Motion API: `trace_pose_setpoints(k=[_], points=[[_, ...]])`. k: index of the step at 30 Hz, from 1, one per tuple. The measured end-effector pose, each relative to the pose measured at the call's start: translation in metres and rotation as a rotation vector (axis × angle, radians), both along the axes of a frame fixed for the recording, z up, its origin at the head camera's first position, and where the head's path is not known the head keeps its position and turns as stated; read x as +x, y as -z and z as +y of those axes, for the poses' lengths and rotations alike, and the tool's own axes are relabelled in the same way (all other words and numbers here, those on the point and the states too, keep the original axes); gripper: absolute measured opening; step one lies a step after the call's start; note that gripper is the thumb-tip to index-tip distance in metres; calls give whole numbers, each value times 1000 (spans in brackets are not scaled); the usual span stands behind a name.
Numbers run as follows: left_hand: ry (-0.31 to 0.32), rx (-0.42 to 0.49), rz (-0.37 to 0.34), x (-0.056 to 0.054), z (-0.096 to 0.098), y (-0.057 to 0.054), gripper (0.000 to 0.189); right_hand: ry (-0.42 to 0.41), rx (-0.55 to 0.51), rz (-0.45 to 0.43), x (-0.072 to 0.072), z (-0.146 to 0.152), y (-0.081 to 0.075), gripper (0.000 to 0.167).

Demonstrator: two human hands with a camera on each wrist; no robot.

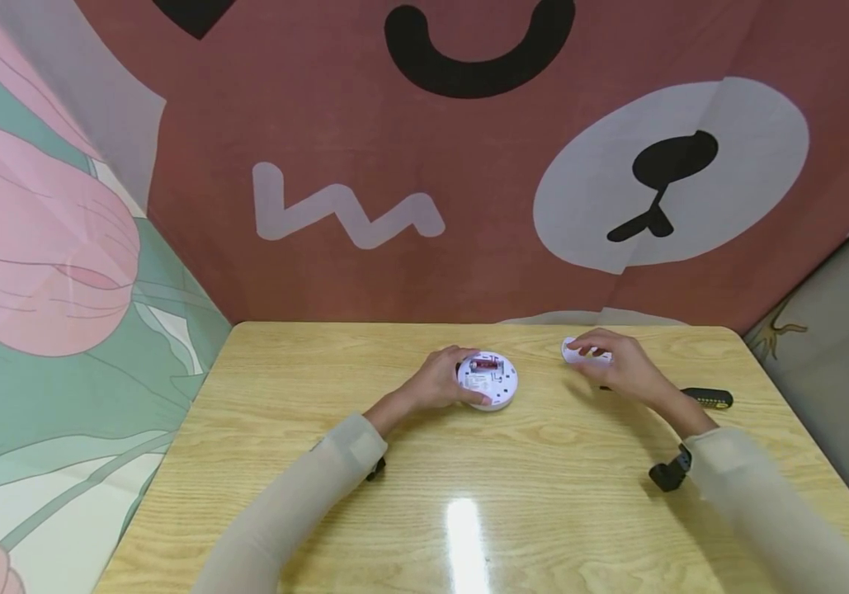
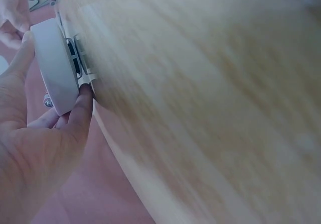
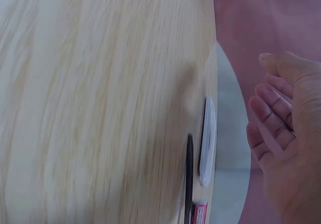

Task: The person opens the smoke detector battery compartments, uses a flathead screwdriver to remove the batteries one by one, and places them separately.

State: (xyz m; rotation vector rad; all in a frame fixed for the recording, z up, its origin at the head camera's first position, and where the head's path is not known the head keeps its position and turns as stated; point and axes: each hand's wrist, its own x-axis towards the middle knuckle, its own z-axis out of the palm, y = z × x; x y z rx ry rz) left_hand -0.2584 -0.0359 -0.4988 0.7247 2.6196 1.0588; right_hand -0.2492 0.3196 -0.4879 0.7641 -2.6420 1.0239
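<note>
My left hand (image 1: 439, 379) grips a round white smoke detector (image 1: 498, 381) by its rim, thumb on the near side and fingers on the far side. The detector's back faces up, and a dark red battery (image 1: 485, 364) lies in its open compartment. From the side, the left wrist view shows the white housing (image 2: 52, 66) between thumb and fingers. My right hand (image 1: 620, 363) is above a flat white piece (image 1: 571, 353) on the table, partly hidden by the fingers. In the right wrist view, that hand (image 3: 288, 118) has loosely bent fingers holding nothing, apart from the white piece (image 3: 208, 141).
A black-and-yellow handled screwdriver (image 1: 708, 398) lies on the wooden table (image 1: 305, 355), partly behind the right forearm. Beside its dark shaft (image 3: 189, 179) is a small red-and-white object (image 3: 199, 213). A printed cloth (image 1: 365, 280) hangs along the table's far edge.
</note>
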Motion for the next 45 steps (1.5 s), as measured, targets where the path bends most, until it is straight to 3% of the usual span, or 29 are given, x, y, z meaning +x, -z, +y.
trace_pose_setpoints(k=[25,45], points=[[3,-4,8,1,0,-1,93,-152,-64,-7,-8,-57,1,32],[15,-9,24,2,0,-1,93,-199,-66,-25,-10,-87,-5,33]])
